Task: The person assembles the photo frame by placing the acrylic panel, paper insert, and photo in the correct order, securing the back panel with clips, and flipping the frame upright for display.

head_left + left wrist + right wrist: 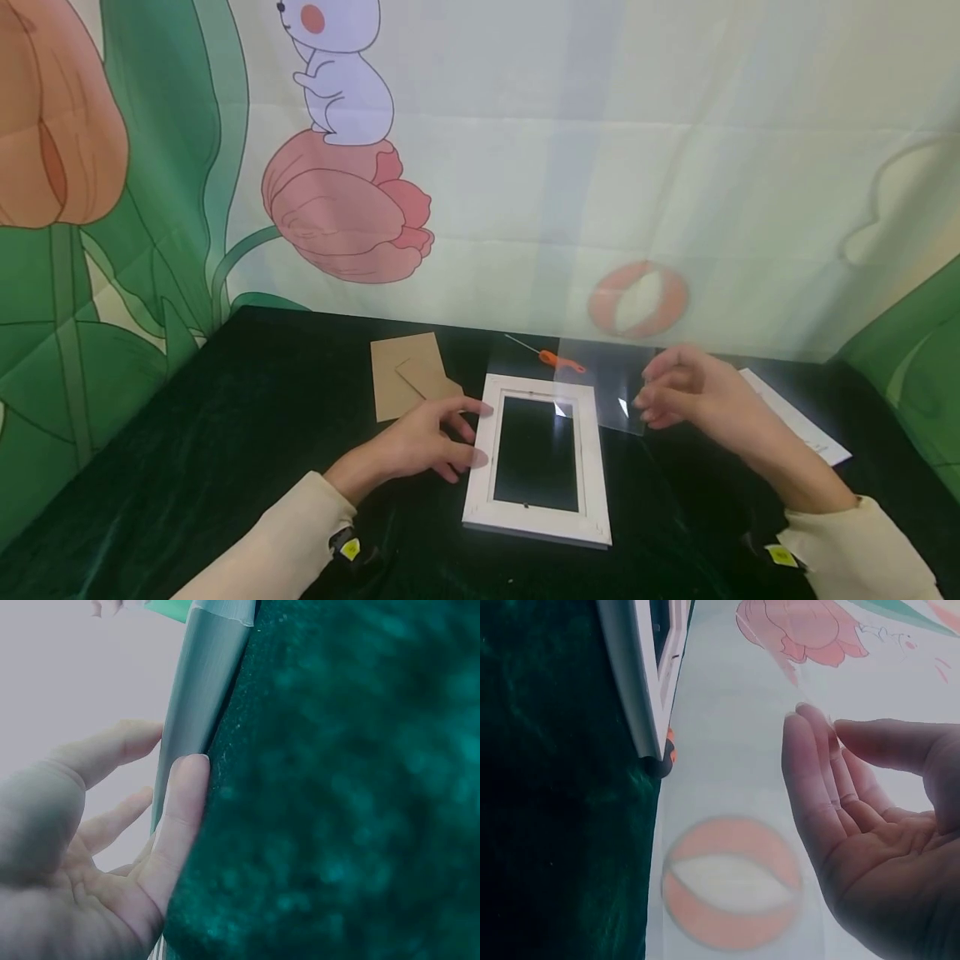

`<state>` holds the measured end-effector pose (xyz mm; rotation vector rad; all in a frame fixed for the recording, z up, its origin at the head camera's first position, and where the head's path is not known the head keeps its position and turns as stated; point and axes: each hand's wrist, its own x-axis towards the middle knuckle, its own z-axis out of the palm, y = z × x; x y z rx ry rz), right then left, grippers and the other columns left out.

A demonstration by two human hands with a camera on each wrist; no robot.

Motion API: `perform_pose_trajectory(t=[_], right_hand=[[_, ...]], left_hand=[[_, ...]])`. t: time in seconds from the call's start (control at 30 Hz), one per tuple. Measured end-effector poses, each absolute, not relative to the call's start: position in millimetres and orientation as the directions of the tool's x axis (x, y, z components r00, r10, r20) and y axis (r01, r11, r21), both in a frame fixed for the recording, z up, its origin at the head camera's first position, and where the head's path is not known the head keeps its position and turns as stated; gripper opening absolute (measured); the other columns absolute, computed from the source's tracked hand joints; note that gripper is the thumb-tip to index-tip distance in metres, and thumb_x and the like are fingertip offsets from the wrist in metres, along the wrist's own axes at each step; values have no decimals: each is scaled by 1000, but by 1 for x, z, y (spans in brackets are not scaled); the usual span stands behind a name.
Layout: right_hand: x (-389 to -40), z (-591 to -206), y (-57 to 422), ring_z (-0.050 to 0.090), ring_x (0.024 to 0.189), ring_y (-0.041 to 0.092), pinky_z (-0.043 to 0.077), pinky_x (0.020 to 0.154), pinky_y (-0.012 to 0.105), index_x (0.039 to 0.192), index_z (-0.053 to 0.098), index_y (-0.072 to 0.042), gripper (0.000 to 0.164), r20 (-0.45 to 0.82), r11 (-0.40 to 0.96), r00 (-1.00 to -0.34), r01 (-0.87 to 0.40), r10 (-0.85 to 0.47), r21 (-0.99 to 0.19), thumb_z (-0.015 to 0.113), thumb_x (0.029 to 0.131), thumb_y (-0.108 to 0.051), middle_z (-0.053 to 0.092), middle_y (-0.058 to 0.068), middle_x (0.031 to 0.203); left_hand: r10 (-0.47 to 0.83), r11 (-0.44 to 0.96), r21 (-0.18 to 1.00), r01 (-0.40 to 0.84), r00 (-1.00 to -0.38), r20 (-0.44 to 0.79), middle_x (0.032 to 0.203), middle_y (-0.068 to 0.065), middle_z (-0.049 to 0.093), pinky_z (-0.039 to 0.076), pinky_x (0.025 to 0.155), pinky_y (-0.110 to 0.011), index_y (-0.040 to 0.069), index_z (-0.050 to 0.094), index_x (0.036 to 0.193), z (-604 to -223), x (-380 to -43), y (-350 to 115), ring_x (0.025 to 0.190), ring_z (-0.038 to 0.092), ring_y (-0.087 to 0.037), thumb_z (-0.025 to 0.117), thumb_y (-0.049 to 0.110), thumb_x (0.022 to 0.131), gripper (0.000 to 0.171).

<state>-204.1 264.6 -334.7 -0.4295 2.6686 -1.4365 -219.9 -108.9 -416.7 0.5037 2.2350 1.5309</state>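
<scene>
A white picture frame [592, 479] lies on the dark green cloth, its opening showing the cloth beneath. My left hand [420, 437] touches the frame's left side with its thumb and fingers spread along the edge. From the left wrist view, one finger rests against the side wall of the frame [202, 682]. My right hand [701, 392] pinches a clear plastic sheet [603, 392] by its right edge, between thumb and fingertips. The tilted sheet overlaps the frame's upper right corner in the head view. In the right wrist view the sheet is barely visible beyond the fingertips [801, 712].
Brown backing boards [392, 387] lie left of the frame, one partly over the other. Behind the frame is a screwdriver [558, 362] with an orange handle. A white printed card [806, 425] lies right, partly behind my right forearm. A patterned curtain [480, 208] hangs along the table's back edge.
</scene>
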Motion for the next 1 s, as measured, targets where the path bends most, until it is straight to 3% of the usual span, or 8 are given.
perform_pose_trajectory(t=[0.23,0.53,1.0], right_hand=[[-201,-340,252,77,89,27,64,83,37,124,56,0,34,53,515,-963,-187,-263,-837,72,104,-23,75,14,106],[-199,-350,240,77,86,28,65,80,36,121,57,2,26,60,452,-952,-197,-299,-870,70,104,-13,76,14,102],[-197,-368,222,76,81,29,66,78,41,122,58,4,32,12,432,-953,-149,-304,-889,75,99,-11,76,14,101]], left_hand=[[490,340,938,72,-864,-111,112,-17,61,66,70,-40,6,56,149,-417,-218,-111,80,75,-28,85,8,90,65],[499,337,939,74,-859,-111,111,-17,61,66,68,-40,4,57,148,-416,-221,-108,78,74,-28,84,5,91,63],[512,325,943,73,-852,-111,112,-18,62,66,68,-41,3,56,149,-412,-219,-109,78,74,-27,83,4,92,63]])
